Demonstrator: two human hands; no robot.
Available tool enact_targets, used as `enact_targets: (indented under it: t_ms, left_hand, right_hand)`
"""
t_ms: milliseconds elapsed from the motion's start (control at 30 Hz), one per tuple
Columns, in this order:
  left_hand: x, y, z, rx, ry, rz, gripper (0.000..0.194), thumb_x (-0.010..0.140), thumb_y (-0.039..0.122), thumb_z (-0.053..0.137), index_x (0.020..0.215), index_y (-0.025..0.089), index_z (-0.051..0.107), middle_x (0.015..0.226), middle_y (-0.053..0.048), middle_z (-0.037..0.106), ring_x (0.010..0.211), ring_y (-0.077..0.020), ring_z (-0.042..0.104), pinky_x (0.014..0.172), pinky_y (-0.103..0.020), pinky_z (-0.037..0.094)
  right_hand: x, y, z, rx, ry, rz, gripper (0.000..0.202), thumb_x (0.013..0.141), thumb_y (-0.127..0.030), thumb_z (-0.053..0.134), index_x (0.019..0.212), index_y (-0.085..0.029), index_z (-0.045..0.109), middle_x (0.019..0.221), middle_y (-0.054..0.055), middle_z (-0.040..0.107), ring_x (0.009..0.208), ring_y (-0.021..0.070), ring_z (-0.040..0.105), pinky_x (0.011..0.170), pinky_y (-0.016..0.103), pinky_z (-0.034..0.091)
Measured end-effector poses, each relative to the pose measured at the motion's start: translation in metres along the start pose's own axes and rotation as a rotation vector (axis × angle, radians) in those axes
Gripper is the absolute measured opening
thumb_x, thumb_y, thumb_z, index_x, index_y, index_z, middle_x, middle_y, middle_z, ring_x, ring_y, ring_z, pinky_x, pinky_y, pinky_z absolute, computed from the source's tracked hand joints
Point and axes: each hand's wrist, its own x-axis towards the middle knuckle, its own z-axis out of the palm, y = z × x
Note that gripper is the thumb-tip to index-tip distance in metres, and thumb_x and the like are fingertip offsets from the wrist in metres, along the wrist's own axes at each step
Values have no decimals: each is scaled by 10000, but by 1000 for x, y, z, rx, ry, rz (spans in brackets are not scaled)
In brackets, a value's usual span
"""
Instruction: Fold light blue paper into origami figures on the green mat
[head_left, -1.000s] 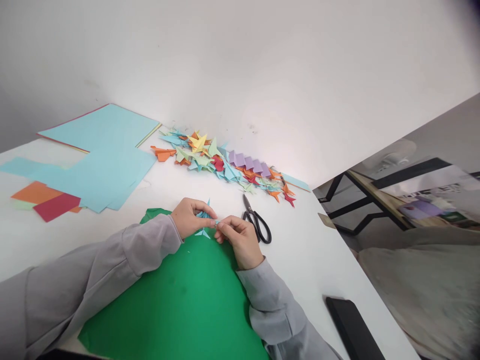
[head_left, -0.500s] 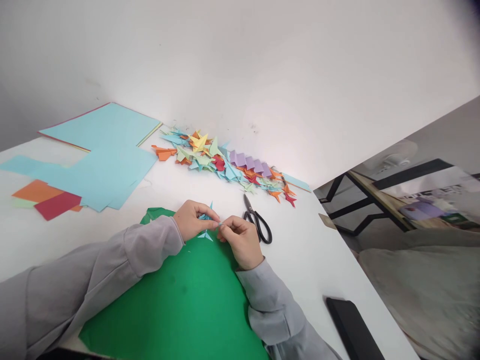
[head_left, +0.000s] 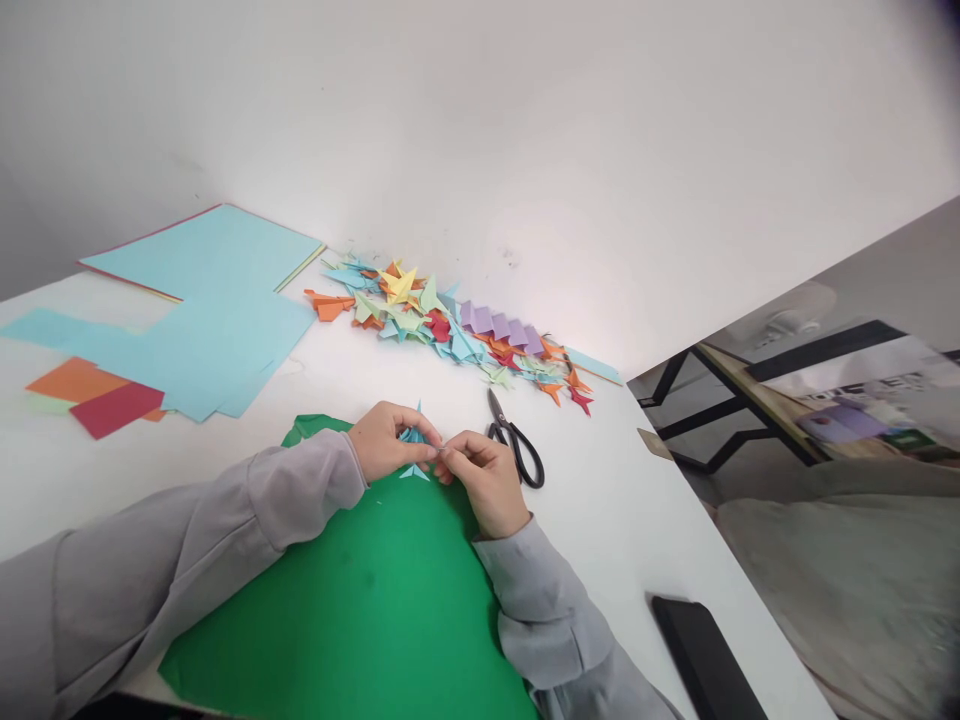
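Above the green sheet, my left hand pinches a light-blue folded paper piece, whose pointed ends stick out above and below the fingers. Its middle is hidden behind the hand. My right hand meets the left one fingertip to fingertip, thumb and forefinger pressed together at the piece's right end, where a small pale bit shows between them. Just right of that hand lie black-handled scissors, blades pointing away.
Folded paper shapes in many colours are heaped along the wall. Light-blue sheets spread at the left, with an orange piece and a red piece in front. A black flat object lies near the right table edge.
Both hands stay in nearly the same place. The blue paper piece has turned slightly between the fingers, and the fingertips have shifted a little.
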Motion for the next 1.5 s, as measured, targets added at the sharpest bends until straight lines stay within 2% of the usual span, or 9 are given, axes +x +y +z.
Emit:
enact_targets:
  t_ms: [133,233,467,667,967,1200,1400,1500]
  left_hand:
    - [1,2,-2,34,-30,21,144,538,211,697,634,121,638,615,-23,638,564,-133,587,590,-274,489]
    - [0,5,-3,72,-36,44,127,577,235,671,623,120,642,624,-39,644,602,-139,581,628,-280,476]
    - [-5,9,3,231,104,47,126,617,253,643,611,128,625,598,-37,636,608,-138,560,612,-266,456]
    - [-6,13,3,236,113,87,78,621,196,613,651,137,654,593,-21,647,575,-131,578,556,-233,460]
    - [-6,12,2,223,110,88,193,656,254,575,704,128,713,665,-55,688,632,-163,612,607,-257,485]
    - [-7,11,1,264,133,105,239,678,294,568,737,124,726,720,-66,709,718,-197,642,656,-275,496]
    - [-11,14,1,372,133,150,317,739,318,520,865,109,722,768,-65,719,762,-205,653,693,-279,503]
    - [-13,14,3,429,91,222,304,770,299,496,874,124,722,828,-53,721,807,-197,655,731,-267,505]
  right_hand:
    - [-1,1,-1,-45,0,-20,118,655,-245,578,561,-173,587,479,-16,582,448,103,500,466,236,409]
    - [-2,1,-1,-165,25,-94,139,673,-249,565,558,-173,582,482,-13,571,450,102,477,457,233,381]
    - [-7,-4,2,-462,100,-327,153,709,-225,533,573,-181,589,504,-9,571,468,105,475,478,232,387]
    - [-8,-5,2,-610,128,-427,156,727,-188,505,586,-190,573,519,-5,577,469,109,500,482,230,398]
    - [-8,0,-2,-782,81,-502,161,793,-204,454,681,-195,569,603,30,612,561,144,549,548,256,416]
    - [-10,2,-5,-955,-8,-528,191,816,-136,377,831,-157,566,757,91,653,692,195,591,628,296,439]
    - [-13,1,-3,-934,-37,-451,277,715,-42,371,859,-151,580,772,86,670,724,198,613,666,295,458]
    - [-14,0,-3,-913,-14,-408,285,685,-48,391,856,-148,596,784,85,679,731,201,620,668,296,460]
